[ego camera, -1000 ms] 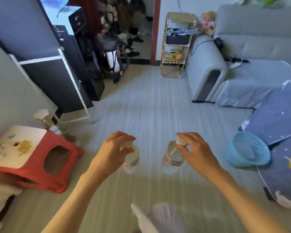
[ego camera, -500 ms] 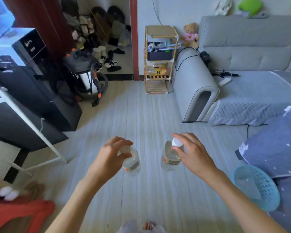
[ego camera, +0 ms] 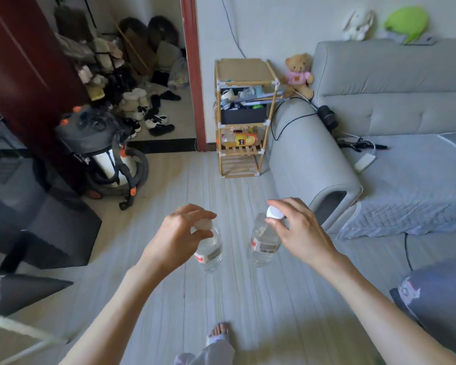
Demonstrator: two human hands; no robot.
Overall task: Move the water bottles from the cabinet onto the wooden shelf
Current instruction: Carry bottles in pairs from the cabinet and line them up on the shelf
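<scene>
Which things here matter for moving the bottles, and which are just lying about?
Job: left hand holding one water bottle; right hand holding the other bottle; wooden shelf.
Lying about: vacuum cleaner, teddy bear, sofa, shoes.

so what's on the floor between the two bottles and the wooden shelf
Nothing: in the head view, bare floor runs from the bottles to the wooden shelf.

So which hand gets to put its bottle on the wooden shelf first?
Probably the right hand: its bottle hangs more in line with the wooden shelf ahead. The left hand is close behind.
</scene>
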